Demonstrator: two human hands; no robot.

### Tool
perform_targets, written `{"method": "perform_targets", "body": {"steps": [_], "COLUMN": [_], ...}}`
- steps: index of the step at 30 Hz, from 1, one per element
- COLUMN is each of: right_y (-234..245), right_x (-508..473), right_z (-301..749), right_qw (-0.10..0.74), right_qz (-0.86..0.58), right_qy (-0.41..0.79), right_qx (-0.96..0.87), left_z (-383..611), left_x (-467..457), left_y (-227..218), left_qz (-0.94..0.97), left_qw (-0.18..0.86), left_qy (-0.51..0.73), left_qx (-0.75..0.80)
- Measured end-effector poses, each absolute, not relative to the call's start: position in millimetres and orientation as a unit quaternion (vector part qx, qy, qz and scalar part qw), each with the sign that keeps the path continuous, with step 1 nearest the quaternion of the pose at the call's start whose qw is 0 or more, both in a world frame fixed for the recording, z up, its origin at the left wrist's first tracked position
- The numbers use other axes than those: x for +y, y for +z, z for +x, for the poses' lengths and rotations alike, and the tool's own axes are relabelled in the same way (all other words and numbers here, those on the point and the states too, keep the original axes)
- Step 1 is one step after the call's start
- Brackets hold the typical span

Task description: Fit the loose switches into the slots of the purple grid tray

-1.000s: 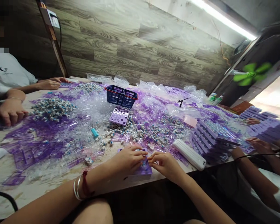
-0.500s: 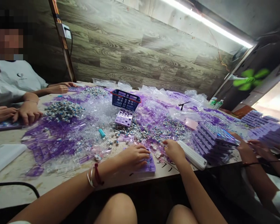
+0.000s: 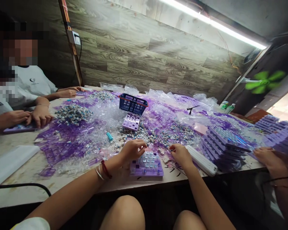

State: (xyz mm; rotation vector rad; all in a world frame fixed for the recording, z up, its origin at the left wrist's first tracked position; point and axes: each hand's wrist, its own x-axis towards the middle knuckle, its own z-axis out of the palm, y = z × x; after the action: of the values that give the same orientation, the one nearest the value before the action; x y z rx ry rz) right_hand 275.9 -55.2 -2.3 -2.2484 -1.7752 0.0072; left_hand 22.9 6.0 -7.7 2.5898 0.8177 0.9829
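A purple tray (image 3: 147, 164) holding several small clear switches lies near the table's front edge between my hands. My left hand (image 3: 132, 149) is just behind its left corner, fingers curled into a pinch over the loose parts; what it holds is too small to name. My right hand (image 3: 180, 154) rests to the tray's right, fingers bent and pinched at the edge of the pile of small switches (image 3: 158, 134). Both wrists hover above the table (image 3: 26, 179).
A blue basket (image 3: 132, 103) and another purple tray (image 3: 131, 121) sit mid-table among purple and clear plastic pieces. Stacked purple trays (image 3: 224, 145) and a white case (image 3: 201, 160) lie right. People's hands work at left (image 3: 39, 115) and right (image 3: 268, 156).
My left hand has lifted off the purple tray and reached back to the loose parts. My right hand left the tray and moved right to the pile. The view shifted.
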Motion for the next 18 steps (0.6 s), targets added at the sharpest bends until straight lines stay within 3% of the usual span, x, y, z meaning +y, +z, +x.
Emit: {"method": "perform_targets", "body": {"steps": [9,14,18], "right_y": [-10.5,-12.3,-9.0], "right_x": [-53.0,-50.2,-49.2], "right_z": [282.2,284.9,278.7], "right_qw": [0.205,0.270,0.331], "right_qz": [-0.752,-0.721,-0.687], "right_qy": [0.012,0.023,0.056], "right_qx": [-0.626,-0.638,-0.644], "left_z": [2.0,-13.2,-19.3], "left_x": [39.3,63.1,74.8], "left_y": [2.2,-8.7,-23.4], "left_qz": [0.799,0.813,0.854], "left_qw": [0.134,0.086,0.109], "left_qy": [0.428,0.362,0.287], "left_qx": [0.400,0.448,0.420]}}
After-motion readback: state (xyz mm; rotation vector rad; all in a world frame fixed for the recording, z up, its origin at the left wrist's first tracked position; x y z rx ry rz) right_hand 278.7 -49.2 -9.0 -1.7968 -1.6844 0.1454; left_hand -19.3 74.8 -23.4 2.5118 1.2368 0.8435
